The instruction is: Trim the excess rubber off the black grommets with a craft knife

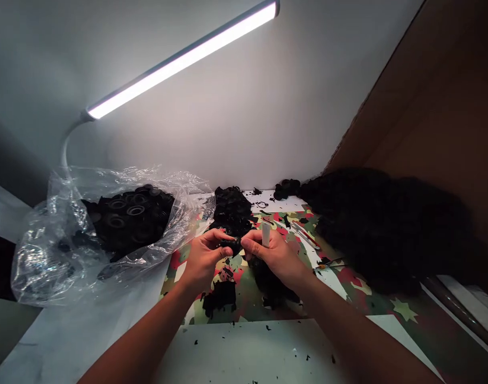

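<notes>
Near the middle of the table my left hand pinches a small black rubber piece between thumb and fingers. My right hand is closed close beside it, its fingertips near the piece's right side. From the top of that hand sticks up a pale flat handle; the tool's working end is hidden. Just behind my hands lies a pile of black rubber scraps. More black scraps rest in front, below my left hand.
A clear plastic bag holding several black rubber rings lies left. A large black heap fills the right, by a cardboard wall. A red-and-silver cutter lies on the camouflage sheet. A lamp hangs above.
</notes>
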Action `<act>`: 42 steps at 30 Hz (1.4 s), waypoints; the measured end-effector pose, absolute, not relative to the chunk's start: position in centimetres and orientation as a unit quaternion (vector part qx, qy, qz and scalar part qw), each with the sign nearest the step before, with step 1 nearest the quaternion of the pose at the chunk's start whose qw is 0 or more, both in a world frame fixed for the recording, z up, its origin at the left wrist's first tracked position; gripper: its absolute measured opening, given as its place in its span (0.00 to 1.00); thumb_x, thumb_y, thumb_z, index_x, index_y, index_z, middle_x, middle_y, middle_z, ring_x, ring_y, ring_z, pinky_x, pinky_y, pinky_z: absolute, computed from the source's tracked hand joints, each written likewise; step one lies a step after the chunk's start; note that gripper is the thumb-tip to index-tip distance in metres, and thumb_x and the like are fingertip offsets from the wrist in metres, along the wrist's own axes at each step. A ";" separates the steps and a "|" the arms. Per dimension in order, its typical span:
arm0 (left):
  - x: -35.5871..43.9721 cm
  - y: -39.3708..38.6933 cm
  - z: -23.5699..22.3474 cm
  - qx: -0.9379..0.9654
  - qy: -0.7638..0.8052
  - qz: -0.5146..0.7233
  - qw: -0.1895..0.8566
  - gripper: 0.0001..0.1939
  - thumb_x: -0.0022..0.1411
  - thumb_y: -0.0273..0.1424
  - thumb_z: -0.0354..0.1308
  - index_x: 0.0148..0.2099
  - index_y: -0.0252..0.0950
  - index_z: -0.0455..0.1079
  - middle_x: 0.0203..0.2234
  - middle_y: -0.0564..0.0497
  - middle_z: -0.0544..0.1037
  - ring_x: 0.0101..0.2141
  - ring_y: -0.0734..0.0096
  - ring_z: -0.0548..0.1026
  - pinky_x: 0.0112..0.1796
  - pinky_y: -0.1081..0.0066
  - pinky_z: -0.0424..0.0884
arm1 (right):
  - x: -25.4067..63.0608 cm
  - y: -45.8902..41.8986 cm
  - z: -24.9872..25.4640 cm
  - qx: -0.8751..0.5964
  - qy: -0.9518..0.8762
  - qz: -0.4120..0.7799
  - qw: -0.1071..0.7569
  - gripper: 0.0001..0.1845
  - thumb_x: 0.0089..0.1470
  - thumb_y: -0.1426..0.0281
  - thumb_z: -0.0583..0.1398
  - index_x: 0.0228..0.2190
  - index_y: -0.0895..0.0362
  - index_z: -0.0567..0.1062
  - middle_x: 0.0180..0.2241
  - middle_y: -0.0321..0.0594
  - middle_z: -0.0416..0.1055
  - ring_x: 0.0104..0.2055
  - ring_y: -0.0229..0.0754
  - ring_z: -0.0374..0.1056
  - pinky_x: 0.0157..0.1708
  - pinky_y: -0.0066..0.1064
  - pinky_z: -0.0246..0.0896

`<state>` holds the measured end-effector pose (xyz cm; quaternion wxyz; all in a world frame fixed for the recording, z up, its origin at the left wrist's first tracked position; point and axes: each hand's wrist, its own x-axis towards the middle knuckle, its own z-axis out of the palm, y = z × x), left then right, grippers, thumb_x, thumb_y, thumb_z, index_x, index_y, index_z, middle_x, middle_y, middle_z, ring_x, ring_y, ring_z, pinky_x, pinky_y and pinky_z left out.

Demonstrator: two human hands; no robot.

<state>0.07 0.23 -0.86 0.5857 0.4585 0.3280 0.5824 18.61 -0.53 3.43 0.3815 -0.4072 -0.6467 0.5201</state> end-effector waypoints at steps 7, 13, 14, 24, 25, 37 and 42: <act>0.2 0.2 -0.8 0.447 0.323 0.588 0.591 0.17 0.39 0.33 0.78 0.34 0.37 0.81 0.29 0.50 0.82 0.31 0.72 0.75 0.32 0.76 0.71 | 18.7 -0.5 3.5 -0.409 -0.646 0.512 0.393 0.20 0.59 0.55 0.59 0.24 0.56 0.73 0.23 0.34 0.68 0.28 0.38 0.61 0.31 0.31 0.55; 0.0 0.1 -0.7 0.468 0.321 0.584 0.581 0.16 0.42 0.33 0.77 0.36 0.36 0.81 0.30 0.49 0.82 0.33 0.69 0.76 0.35 0.73 0.72 | 18.8 -0.6 3.6 -0.420 -0.670 0.470 0.392 0.19 0.61 0.57 0.58 0.23 0.55 0.72 0.23 0.34 0.68 0.28 0.38 0.61 0.30 0.30 0.56; 0.0 0.0 -0.7 0.470 0.321 0.583 0.580 0.16 0.43 0.33 0.77 0.36 0.36 0.81 0.31 0.49 0.82 0.33 0.69 0.76 0.35 0.73 0.72 | 18.8 -0.6 3.7 -0.422 -0.674 0.463 0.391 0.20 0.61 0.57 0.58 0.23 0.55 0.72 0.23 0.34 0.68 0.28 0.38 0.61 0.30 0.30 0.56; -0.4 0.1 -0.6 0.548 0.359 0.544 0.524 0.17 0.48 0.33 0.74 0.42 0.38 0.81 0.36 0.48 0.78 0.37 0.66 0.74 0.37 0.70 0.71 | 18.7 -0.1 3.0 -0.430 -0.673 0.469 0.378 0.20 0.60 0.55 0.58 0.24 0.55 0.71 0.23 0.34 0.67 0.27 0.38 0.61 0.29 0.30 0.58; -0.4 0.1 -0.5 0.564 0.366 0.536 0.511 0.17 0.49 0.33 0.73 0.43 0.38 0.81 0.36 0.48 0.77 0.37 0.66 0.74 0.37 0.70 0.71 | 18.7 0.0 2.7 -0.433 -0.673 0.467 0.375 0.20 0.60 0.54 0.57 0.24 0.54 0.71 0.23 0.34 0.67 0.27 0.38 0.61 0.29 0.30 0.58; -11.9 2.5 5.8 0.629 0.602 0.486 -0.070 0.11 0.63 0.28 0.60 0.46 0.39 0.79 0.42 0.43 0.77 0.49 0.47 0.68 0.54 0.48 0.58 | 19.5 -0.9 1.9 -0.441 -0.647 0.341 0.520 0.38 0.66 0.46 0.39 0.24 0.52 0.77 0.25 0.42 0.69 0.29 0.44 0.63 0.32 0.37 0.59; -17.7 6.7 4.7 0.609 0.606 0.511 -0.042 0.06 0.58 0.35 0.66 0.37 0.42 0.81 0.39 0.42 0.80 0.53 0.36 0.66 0.54 0.41 0.53 | 19.3 -1.1 1.4 -0.469 -0.634 0.358 0.500 0.34 0.65 0.45 0.44 0.26 0.52 0.76 0.19 0.36 0.62 0.22 0.40 0.58 0.24 0.33 0.54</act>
